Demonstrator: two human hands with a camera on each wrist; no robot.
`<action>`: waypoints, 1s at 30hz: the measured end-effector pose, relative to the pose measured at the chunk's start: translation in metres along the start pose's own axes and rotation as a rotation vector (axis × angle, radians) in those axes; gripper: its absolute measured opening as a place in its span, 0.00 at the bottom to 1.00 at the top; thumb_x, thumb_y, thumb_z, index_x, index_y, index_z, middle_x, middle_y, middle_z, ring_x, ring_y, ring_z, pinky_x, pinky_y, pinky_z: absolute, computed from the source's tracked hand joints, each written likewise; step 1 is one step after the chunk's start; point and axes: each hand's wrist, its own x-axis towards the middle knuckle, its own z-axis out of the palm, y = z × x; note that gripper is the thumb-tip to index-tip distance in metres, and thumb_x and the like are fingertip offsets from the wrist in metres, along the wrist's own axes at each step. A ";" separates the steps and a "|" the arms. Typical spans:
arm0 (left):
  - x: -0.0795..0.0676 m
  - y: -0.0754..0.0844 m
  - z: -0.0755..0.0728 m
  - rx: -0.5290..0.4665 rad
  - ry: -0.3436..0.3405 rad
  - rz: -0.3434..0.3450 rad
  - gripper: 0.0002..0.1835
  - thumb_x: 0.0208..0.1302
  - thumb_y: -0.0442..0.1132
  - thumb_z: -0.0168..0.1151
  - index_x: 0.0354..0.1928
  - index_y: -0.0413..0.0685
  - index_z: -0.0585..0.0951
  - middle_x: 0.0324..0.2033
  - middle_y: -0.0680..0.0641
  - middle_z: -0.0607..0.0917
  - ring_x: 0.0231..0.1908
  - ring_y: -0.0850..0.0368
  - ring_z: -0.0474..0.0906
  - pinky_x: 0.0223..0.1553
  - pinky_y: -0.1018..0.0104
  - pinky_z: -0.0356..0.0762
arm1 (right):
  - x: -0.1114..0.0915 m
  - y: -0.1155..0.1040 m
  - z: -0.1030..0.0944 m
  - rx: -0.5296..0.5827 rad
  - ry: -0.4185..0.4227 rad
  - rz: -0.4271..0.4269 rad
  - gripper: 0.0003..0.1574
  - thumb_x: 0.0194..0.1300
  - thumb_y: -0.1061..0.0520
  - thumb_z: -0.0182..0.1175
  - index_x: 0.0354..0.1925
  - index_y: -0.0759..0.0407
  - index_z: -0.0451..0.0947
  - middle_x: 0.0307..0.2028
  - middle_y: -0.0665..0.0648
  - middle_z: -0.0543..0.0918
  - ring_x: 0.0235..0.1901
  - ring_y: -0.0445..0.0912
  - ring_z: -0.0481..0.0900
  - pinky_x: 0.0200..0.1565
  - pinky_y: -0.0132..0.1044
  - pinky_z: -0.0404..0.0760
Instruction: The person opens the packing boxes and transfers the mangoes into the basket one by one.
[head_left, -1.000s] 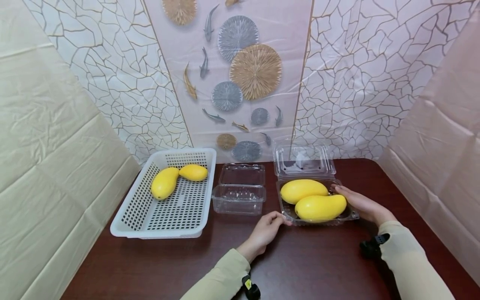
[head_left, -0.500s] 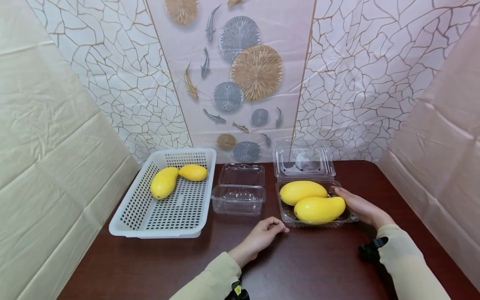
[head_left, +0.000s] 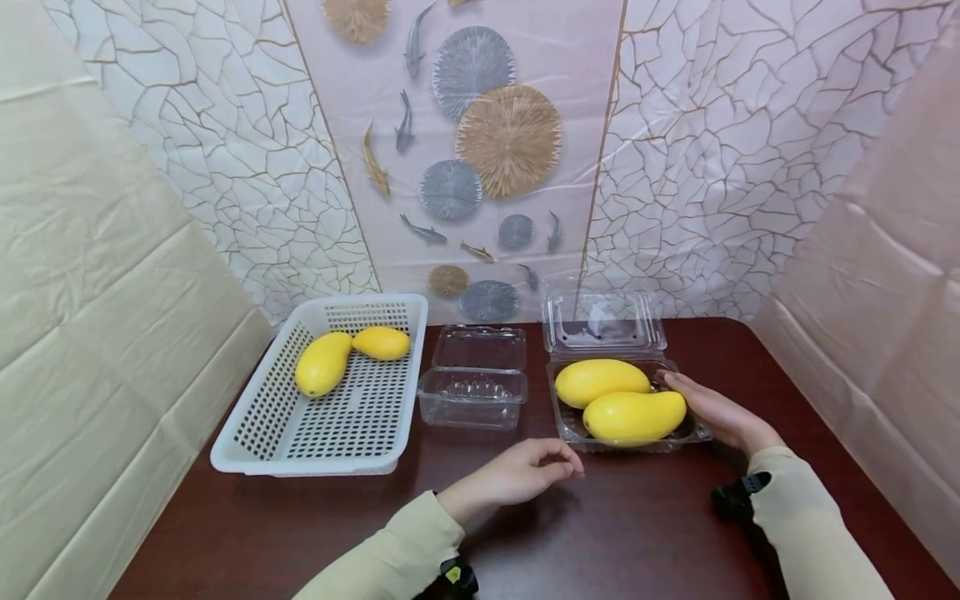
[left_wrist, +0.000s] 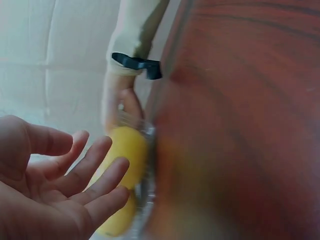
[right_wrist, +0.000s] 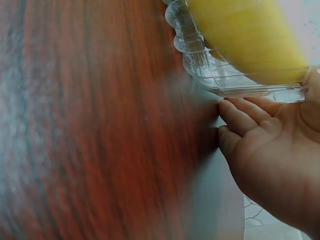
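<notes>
Two yellow mangoes, a rear one point(head_left: 602, 382) and a front one point(head_left: 634, 417), lie side by side in a clear plastic clamshell box point(head_left: 573, 433), its lid point(head_left: 603, 323) raised at the back. Along the box's right side rests my right hand point(head_left: 720, 412), fingers extended; the right wrist view shows its fingers point(right_wrist: 240, 117) beside the ribbed clear wall, under the rim. Just in front of the box's left corner, my left hand point(head_left: 517, 475) hovers with nothing in it. Its fingers are spread and loosely bent in the left wrist view point(left_wrist: 95, 175).
A white perforated basket point(head_left: 341, 467) at left holds two more mangoes, one larger point(head_left: 324, 365) and one smaller point(head_left: 382, 342). Between basket and box stands a smaller clear clamshell point(head_left: 472, 408), lid raised. A patterned cloth point(head_left: 675, 167) hangs behind the dark wooden table point(head_left: 600, 542).
My left hand has let go of the box's front left corner and drawn back toward the front left, its fingers loosening. The right hand stays at the box's right side.
</notes>
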 end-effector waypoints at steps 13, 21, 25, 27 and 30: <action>0.027 0.033 -0.026 0.157 0.075 0.052 0.12 0.73 0.42 0.59 0.51 0.46 0.84 0.39 0.57 0.85 0.36 0.66 0.79 0.41 0.72 0.76 | -0.001 -0.002 0.001 0.002 0.026 -0.013 0.48 0.82 0.36 0.32 0.79 0.64 0.28 0.77 0.72 0.27 0.74 0.69 0.23 0.69 0.69 0.35; 0.043 0.030 -0.023 0.201 0.067 0.066 0.13 0.73 0.40 0.58 0.54 0.43 0.83 0.44 0.54 0.86 0.41 0.67 0.79 0.45 0.74 0.76 | -0.002 -0.001 0.000 0.004 0.038 -0.011 0.48 0.81 0.35 0.31 0.79 0.64 0.29 0.77 0.72 0.28 0.74 0.69 0.25 0.69 0.68 0.35; 0.050 0.026 -0.020 0.221 0.070 0.070 0.13 0.73 0.40 0.59 0.54 0.44 0.83 0.44 0.54 0.86 0.42 0.67 0.79 0.45 0.73 0.76 | -0.003 -0.001 0.002 -0.001 0.028 -0.016 0.48 0.81 0.35 0.31 0.79 0.64 0.29 0.77 0.72 0.30 0.75 0.69 0.26 0.69 0.69 0.36; 0.054 0.024 -0.018 0.226 0.074 0.068 0.13 0.73 0.40 0.59 0.54 0.44 0.83 0.45 0.54 0.86 0.43 0.66 0.79 0.45 0.73 0.76 | -0.003 -0.001 0.003 0.000 0.030 -0.016 0.48 0.81 0.35 0.31 0.79 0.64 0.30 0.77 0.72 0.30 0.75 0.69 0.26 0.69 0.69 0.36; 0.057 0.024 -0.016 0.236 0.080 0.063 0.16 0.73 0.42 0.59 0.57 0.45 0.82 0.50 0.52 0.85 0.47 0.63 0.80 0.46 0.72 0.76 | -0.003 -0.001 0.004 0.001 0.033 -0.015 0.49 0.81 0.34 0.31 0.79 0.64 0.31 0.77 0.72 0.31 0.75 0.69 0.26 0.69 0.69 0.36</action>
